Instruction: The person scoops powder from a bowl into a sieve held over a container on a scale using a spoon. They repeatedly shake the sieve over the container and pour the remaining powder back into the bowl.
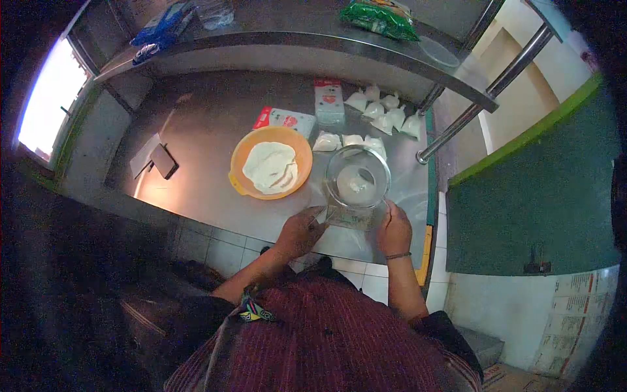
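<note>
A round metal bowl (331, 189) stands near the right part of the steel table, with a little white powder inside. It rests on a flat square base (351, 217), which looks like a kitchen scale. My left hand (303, 232) is closed with its fingers at the base's left edge. On the opposite side, my right hand (396, 228) is closed at the right edge, just below the bowl's rim. To the left sits an orange plastic bowl (238, 179) holding a heap of white flour (269, 167).
Several knotted bags of white powder (385, 114) stand at the back right. Two red-and-white packages (328, 104) (287, 121) lie behind the orange bowl. A phone-like dark object (164, 161) is at left. A steel shelf (294, 39) with a green bag (380, 19) overhangs the table.
</note>
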Available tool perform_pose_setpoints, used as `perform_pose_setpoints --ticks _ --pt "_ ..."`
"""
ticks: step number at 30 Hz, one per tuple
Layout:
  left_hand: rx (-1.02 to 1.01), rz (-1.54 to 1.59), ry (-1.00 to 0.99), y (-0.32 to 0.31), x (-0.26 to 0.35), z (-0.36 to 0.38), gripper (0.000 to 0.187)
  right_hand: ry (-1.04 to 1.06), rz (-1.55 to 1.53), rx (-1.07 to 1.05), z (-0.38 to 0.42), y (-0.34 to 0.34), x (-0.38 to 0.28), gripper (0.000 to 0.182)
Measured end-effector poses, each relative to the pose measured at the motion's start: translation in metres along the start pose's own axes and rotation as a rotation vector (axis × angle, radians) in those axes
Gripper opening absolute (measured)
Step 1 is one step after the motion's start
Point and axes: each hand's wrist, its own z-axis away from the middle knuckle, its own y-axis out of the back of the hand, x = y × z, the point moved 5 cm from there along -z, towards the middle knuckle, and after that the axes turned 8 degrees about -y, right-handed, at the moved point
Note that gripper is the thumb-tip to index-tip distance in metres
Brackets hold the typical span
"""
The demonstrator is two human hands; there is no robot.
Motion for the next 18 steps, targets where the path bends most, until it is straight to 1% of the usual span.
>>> perform_pose_setpoints --ticks 1,2,3,5,7,9,10,12,16,18 --pt "0.001 0.000 -0.001 0.000 0.000 -0.001 0.046 -0.011 -0.012 -0.061 0.000 -0.003 0.002 0.032" --pt "-0.030 0.009 0.044 0.000 -0.002 -0.001 0.045 -0.019 -0.024 -0.122 0.000 -0.006 0.003 0.032" --pt "-0.061 0.019 0.090 -0.001 -0.005 0.000 0.044 -0.016 -0.026 -0.124 -0.001 -0.008 0.002 0.032" --pt "-0.049 -0.001 0.075 -0.002 -0.007 0.001 0.044 0.031 -0.083 -0.031 0.000 -0.004 0.000 0.032" --pt "-0.041 -0.017 0.058 -0.004 -0.008 0.002 0.044 0.023 -0.064 -0.015 -0.003 -0.005 0.001 0.032" --pt "0.002 -0.066 -0.066 0.001 0.000 -0.001 0.044 0.017 -0.047 -0.001 -0.003 -0.005 0.002 0.032" --pt "0.001 -0.067 -0.065 0.004 0.004 -0.002 0.044 0.036 -0.068 0.002 -0.003 -0.004 0.002 0.033" --pt "-0.065 0.019 0.155 0.004 0.002 -0.001 0.046 0.055 -0.090 0.003 -0.003 -0.003 0.000 0.033" --pt "-0.077 -0.038 0.137 0.002 -0.002 -0.003 0.047 0.028 -0.109 -0.007 -0.004 0.008 -0.004 0.034" --pt "-0.027 0.010 0.077 -0.001 -0.008 0.000 0.049 0.009 -0.116 -0.008 -0.004 0.010 -0.004 0.034"
